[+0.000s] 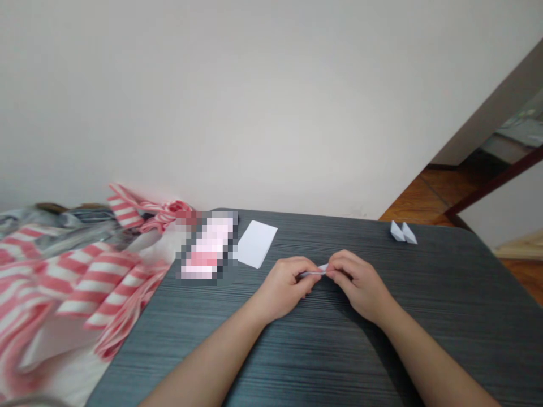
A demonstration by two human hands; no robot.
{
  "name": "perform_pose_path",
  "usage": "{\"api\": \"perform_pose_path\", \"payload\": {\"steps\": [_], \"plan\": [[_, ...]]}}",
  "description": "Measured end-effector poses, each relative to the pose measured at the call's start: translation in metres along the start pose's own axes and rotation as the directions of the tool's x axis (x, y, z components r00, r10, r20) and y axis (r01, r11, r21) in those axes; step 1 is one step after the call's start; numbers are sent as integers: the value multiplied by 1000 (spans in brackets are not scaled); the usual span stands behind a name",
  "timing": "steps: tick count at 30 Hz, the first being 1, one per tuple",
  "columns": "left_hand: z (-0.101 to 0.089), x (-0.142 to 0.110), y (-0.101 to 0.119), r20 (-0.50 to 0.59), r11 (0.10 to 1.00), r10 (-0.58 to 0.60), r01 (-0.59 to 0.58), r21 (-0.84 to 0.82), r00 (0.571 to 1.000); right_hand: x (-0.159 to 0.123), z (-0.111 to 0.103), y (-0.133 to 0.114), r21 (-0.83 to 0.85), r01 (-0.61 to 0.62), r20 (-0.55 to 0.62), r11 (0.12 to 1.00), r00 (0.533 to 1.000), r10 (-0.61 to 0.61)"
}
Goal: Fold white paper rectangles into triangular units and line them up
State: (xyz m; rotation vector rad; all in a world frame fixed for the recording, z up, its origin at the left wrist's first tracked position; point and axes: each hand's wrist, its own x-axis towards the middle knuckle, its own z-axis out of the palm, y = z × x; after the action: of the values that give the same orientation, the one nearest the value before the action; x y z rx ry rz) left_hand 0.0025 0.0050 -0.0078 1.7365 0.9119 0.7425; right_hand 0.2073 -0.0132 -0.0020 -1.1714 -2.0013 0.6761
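Between my two hands is a narrow piece of folded white paper (323,268), mostly covered by my fingers. My left hand (291,285) pinches its left end between thumb and fingers. The right end is pinched by my right hand (358,282), and the fingertips of both hands nearly meet. Both hands are just above the dark table (271,350). A stack of white paper sheets (257,243) lies beyond my left hand. Off to the right, near the far edge, stand small folded white paper pieces (404,232) with pointed tips.
A pixelated pink-and-white object (207,249) lies at the table's left edge. Red-and-white striped cloth (102,277) is heaped beside the table on the left. A pale wall (271,113) rises behind the far edge. Wooden flooring (418,198) shows at the right.
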Motion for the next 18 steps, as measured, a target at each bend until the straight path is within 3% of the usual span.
{"api": "perform_pose_path", "payload": {"steps": [18], "plan": [[-3,-1,9,5,988,-20,19,150,1000,3,1,-6,-14,11,35,1000,999,-10]]}}
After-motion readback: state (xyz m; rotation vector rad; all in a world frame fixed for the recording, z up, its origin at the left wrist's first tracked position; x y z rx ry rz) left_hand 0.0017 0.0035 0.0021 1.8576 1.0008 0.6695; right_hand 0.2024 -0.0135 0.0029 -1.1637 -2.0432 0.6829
